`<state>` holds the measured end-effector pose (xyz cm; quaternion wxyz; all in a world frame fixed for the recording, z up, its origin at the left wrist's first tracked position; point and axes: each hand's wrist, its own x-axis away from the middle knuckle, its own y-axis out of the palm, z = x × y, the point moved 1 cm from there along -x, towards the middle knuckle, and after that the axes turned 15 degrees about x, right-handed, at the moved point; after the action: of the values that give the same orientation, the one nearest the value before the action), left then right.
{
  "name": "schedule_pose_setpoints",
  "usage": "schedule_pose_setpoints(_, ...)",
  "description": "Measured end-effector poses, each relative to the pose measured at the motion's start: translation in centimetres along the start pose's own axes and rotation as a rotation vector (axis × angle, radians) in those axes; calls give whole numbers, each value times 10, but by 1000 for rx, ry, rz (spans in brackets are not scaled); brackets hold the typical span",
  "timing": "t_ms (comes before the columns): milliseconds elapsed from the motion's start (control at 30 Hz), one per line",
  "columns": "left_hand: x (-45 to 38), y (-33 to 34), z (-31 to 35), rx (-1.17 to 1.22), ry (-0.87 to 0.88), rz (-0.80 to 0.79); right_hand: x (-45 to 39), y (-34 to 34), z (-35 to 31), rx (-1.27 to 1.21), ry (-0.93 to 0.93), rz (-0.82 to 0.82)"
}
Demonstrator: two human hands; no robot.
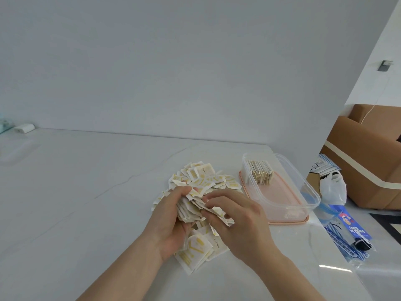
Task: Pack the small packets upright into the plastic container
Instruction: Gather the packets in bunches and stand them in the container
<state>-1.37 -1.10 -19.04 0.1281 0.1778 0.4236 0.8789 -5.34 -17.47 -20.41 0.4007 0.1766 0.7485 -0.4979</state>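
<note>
Low centre of frame: left hand (171,222) curled around a bunch of packets (191,208), gripping it from the left. Right hand (236,220) pinching the same bunch from the right with thumb and fingers. Loose pile (204,181) of white-yellow packets on the table (86,192), above and below the hands. Right of centre: clear container (308,192) on a pink lid (288,222), with a row (261,171) of packets standing upright at its far end. Far right: blue wrapper (351,233), white bag (333,187), cardboard box (368,161).
</note>
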Motion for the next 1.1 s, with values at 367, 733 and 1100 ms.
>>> schedule_pose_setpoints(367,-5,-4,4,-77,-20,83,4,3,2,-12,-6,-25)
schedule_pose_setpoints(733,2,1,-3,-64,-146,-10,4,-2,6,86,183,97)
schedule_pose_setpoints(1100,2,2,-4,-166,-180,-68,-3,-13,0,16,69,-271)
